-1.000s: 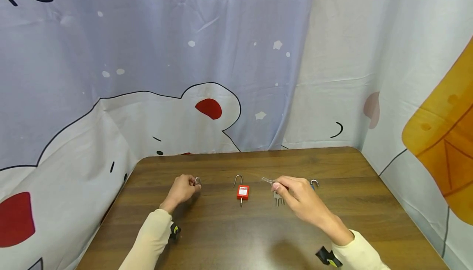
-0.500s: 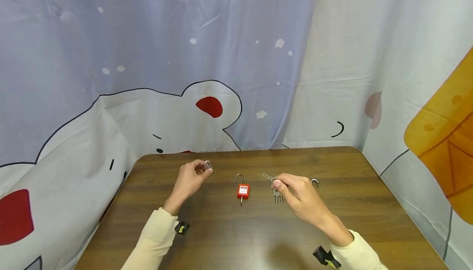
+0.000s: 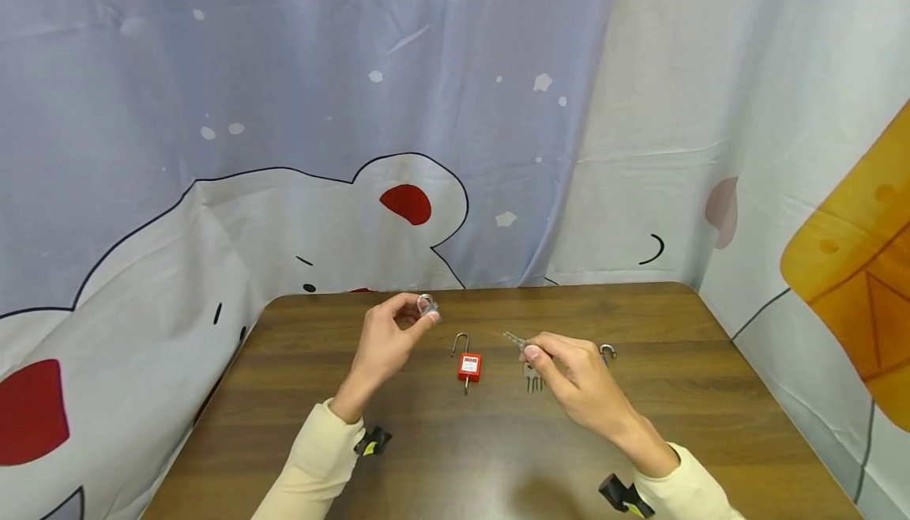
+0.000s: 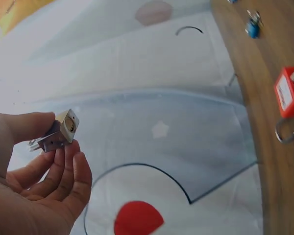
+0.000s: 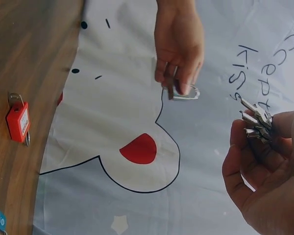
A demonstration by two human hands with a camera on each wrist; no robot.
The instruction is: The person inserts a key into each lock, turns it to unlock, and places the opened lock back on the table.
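Note:
My left hand (image 3: pixel 387 346) pinches a small silver padlock (image 4: pixel 59 133) between thumb and fingers, above the table. Its keyhole end faces outward in the left wrist view, and its shackle looks closed in the head view. My right hand (image 3: pixel 583 382) grips a bunch of keys (image 5: pixel 257 120); one pokes out leftward and several hang below the fingers. Between the hands, a red padlock (image 3: pixel 469 367) lies on the table with its shackle open and a key in its lower end. Part of a blue padlock (image 4: pixel 253 30) is hidden behind my right hand in the head view.
The brown wooden table (image 3: pixel 426 457) lies under both hands. Behind it hangs a printed curtain (image 3: pixel 320 109), close to the table's far edge. A strap-mounted black device (image 3: pixel 626 496) sits at my right wrist, another at my left.
My left hand has lifted the silver padlock from low over the table's left side and carried it right and up, closer to the keys. The right hand has stayed nearly still.

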